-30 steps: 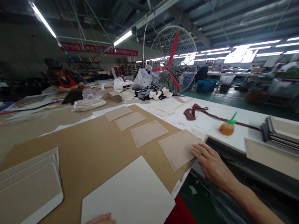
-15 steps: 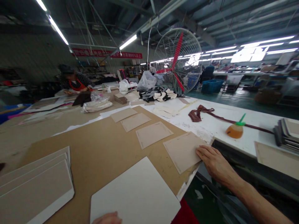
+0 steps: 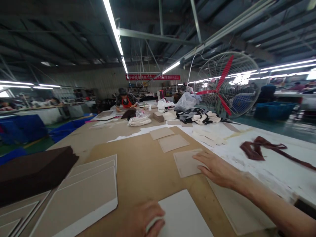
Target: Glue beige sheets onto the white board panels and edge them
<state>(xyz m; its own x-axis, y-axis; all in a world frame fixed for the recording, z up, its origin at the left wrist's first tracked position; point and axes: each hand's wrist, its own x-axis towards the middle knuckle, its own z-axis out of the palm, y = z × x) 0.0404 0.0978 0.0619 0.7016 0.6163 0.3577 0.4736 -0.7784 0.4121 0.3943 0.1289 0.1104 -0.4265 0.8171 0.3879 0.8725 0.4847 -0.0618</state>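
My right hand (image 3: 217,168) reaches over the row of tan cards, its fingers stretched over the right edge of one tan card (image 3: 186,164) and the thumb apart. Under my right forearm lies a nearer tan card (image 3: 239,205), partly covered by it. My left hand (image 3: 148,219), somewhat blurred, is at the left edge of a white board (image 3: 182,214); finger and thumb are apart, with pale board showing between them. Two more tan cards, a middle one (image 3: 173,143) and a far one (image 3: 161,133), lie beyond on the brown sheet (image 3: 138,171).
Fanned tan boards with white edges (image 3: 91,187) lie at left, beside a dark brown stack (image 3: 37,168). A brown strip (image 3: 254,151) rests on the white table at right. Farther back are cloth pieces (image 3: 197,115), a large fan (image 3: 222,85) and a person (image 3: 125,98).
My view has turned left. My right hand has moved from the nearest tan card to the one beyond it. My left hand shows more fully at the white board's left edge.
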